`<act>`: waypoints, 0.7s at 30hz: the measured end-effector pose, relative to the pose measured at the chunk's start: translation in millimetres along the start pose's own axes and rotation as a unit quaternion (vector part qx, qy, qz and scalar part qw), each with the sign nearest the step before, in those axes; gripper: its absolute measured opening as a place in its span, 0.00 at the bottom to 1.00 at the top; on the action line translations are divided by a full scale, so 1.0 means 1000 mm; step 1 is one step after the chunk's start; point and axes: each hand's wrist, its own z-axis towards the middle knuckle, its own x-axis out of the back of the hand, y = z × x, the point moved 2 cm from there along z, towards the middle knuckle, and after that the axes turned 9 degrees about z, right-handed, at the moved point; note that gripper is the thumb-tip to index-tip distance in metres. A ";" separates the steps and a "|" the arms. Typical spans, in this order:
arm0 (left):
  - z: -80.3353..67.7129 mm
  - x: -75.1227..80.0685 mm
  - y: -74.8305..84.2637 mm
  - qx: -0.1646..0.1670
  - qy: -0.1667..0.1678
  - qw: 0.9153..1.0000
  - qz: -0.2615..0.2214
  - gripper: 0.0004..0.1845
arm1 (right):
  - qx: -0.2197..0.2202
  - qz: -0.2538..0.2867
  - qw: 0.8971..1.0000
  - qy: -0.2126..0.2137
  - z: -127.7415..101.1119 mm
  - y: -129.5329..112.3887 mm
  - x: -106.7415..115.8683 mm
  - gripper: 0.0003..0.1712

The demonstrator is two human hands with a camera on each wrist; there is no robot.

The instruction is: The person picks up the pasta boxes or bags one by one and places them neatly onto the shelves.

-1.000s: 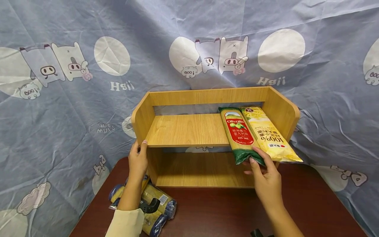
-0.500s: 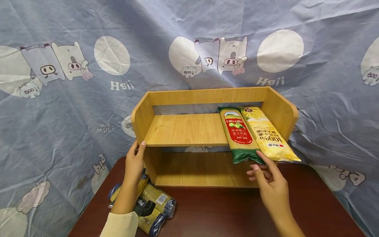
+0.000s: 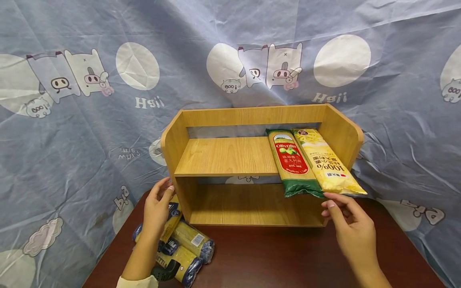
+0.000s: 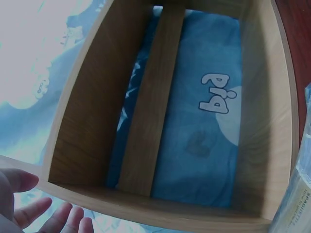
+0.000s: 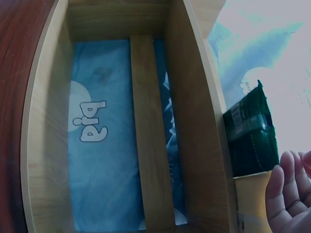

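While both hands hover in front of the wooden shelf unit (image 3: 252, 120), neither holds anything. Nearest us, our left hand (image 3: 157, 205) sits over the pile of yellow-and-blue pasta packs (image 3: 183, 252) on the dark red-brown table (image 3: 273, 260), fingers loosely spread, just beside the shelf's left wall. Our right hand (image 3: 347, 226) is relaxed and empty, fingertips just below the overhanging end of the yellow pack (image 3: 325, 162); we can't tell whether they touch it. The yellow pack reads "100%", upside down. Beside it, touching, lies the green pack (image 3: 293, 164), red label reading "Olivoila". Both lie on the upper board at the right end, sticking out past its front edge. Behind everything hangs a blue-grey sheet (image 3: 72, 132) with cartoon pigs, white circles, "Heii" and "pig".
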 end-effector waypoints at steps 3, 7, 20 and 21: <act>-0.006 0.003 -0.001 0.003 0.006 1.000 0.011 0.24 | 0.016 0.016 1.000 -0.004 0.004 0.000 0.004 0.12; -0.013 0.009 -0.003 0.006 0.010 0.999 0.041 0.23 | 0.027 0.055 0.998 -0.004 0.011 0.001 0.011 0.12; -0.023 0.037 -0.026 0.044 0.003 0.992 0.117 0.23 | 0.068 0.156 0.983 0.064 0.052 -0.011 0.039 0.17; -0.024 0.040 -0.028 0.049 0.001 0.991 0.123 0.23 | 0.060 0.133 0.987 0.075 0.056 -0.011 0.042 0.18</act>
